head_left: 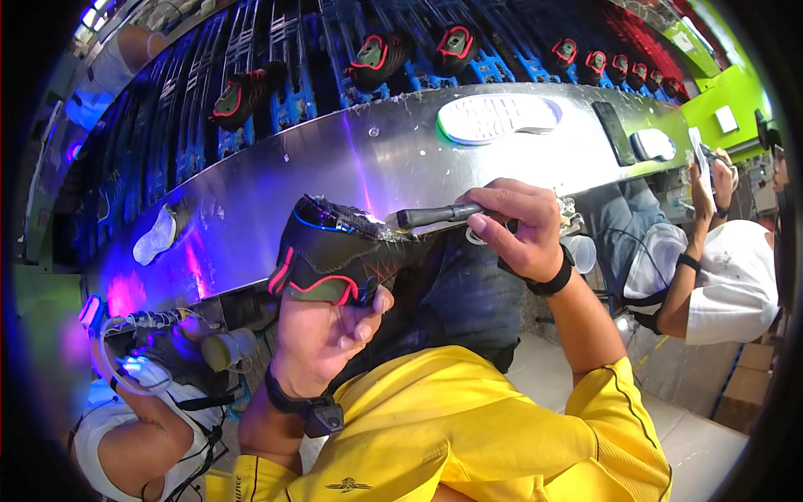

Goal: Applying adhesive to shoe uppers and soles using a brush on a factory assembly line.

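Observation:
My left hand (322,339) is closed around a black shoe upper (330,255) with red and olive trim, supporting it from below. The upper is tipped so that its underside faces up and away from me. Between the thumb and fingers of my right hand (525,227) is a brush (435,216) with a dark handle. Its pale tip meets the bottom edge of the upper, where the surface looks wet and shiny. The toe end of the upper is dark and hard to make out against my trousers.
A metal bench (251,188) runs across ahead, carrying a white shoe sole (500,119), a dark flat block (615,134) and a small pale sole (155,238). Beyond it, a blue-slatted rack (301,105) holds several black shoes. People in white shirts work at left and right.

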### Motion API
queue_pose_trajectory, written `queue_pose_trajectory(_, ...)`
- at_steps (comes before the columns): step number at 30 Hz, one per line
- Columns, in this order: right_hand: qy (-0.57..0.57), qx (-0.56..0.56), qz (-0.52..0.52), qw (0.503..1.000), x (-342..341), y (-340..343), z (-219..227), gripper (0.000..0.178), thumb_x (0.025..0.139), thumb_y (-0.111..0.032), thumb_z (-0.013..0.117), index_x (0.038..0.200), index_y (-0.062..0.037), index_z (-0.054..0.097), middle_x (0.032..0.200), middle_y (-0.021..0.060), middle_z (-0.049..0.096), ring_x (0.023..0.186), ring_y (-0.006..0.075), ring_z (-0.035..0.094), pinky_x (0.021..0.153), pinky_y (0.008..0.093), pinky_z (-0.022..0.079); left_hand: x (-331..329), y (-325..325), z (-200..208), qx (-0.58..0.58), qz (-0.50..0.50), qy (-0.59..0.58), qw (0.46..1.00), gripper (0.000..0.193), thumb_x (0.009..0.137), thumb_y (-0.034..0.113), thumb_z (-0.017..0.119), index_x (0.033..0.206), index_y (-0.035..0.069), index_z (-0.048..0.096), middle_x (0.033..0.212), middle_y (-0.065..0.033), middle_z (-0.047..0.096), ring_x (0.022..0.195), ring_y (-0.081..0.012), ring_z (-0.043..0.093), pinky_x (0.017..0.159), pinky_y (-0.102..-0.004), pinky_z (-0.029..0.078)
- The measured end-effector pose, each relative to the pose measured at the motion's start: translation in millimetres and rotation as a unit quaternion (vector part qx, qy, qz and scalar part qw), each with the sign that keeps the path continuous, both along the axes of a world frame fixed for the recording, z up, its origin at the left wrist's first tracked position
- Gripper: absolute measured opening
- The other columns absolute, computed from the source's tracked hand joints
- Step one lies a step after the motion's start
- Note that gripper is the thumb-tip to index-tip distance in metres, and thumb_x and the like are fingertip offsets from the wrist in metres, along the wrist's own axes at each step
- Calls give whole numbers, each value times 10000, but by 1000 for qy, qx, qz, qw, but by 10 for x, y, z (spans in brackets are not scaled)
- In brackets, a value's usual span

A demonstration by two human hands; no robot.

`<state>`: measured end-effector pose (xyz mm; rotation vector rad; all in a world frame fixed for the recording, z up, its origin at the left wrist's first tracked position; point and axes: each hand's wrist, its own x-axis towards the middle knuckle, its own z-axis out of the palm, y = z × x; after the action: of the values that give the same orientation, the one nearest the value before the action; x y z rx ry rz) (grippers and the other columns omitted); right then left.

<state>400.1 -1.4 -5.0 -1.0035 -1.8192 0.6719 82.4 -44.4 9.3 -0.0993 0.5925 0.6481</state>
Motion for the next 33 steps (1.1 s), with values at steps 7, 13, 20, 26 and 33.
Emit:
queue_pose_trajectory(7,104,-148,-21,983,-203,4,24,246,929,-187,799,1054,24,789,835,131,720,642,165,619,599,326,478,-3,111,-329,123,22,-44,991,662,1035,480,457,1373,-73,595,1141,-294,699,931,-392,726,794,-449,611)
queue_pose_trajectory(13,-83,-39,-127,988,-453,-16,145,176,943,-211,756,972,-37,775,756,145,680,630,344,676,575,415,510,-185,318,-579,103,63,-112,986,581,964,205,532,1463,-93,554,1365,-302,680,1216,-434,709,1122,-577,540)
queue_pose_trajectory(20,-2,-70,-108,992,-363,-217,242,188,914,-95,778,1074,3,766,781,158,677,654,312,658,607,364,505,-115,639,-188,258,87,123,954,655,921,145,596,1549,-16,498,1313,-135,709,1202,-240,695,1092,-381,536)
queue_pose_trajectory(26,133,-147,-204,959,-158,-340,117,254,1010,-76,732,1204,87,718,884,50,722,810,87,621,738,260,512,-310,2023,-111,482,80,564,665,680,727,179,919,1321,35,622,1194,-125,720,1085,-218,702,944,-368,571)
queue_pose_trajectory(33,183,-188,-214,941,-128,-512,-137,311,1002,-58,733,1269,96,695,1003,61,749,905,93,648,817,257,523,-58,3289,-128,561,-90,790,230,712,727,267,880,1400,186,661,1231,-177,731,1122,-394,714,982,-462,577)
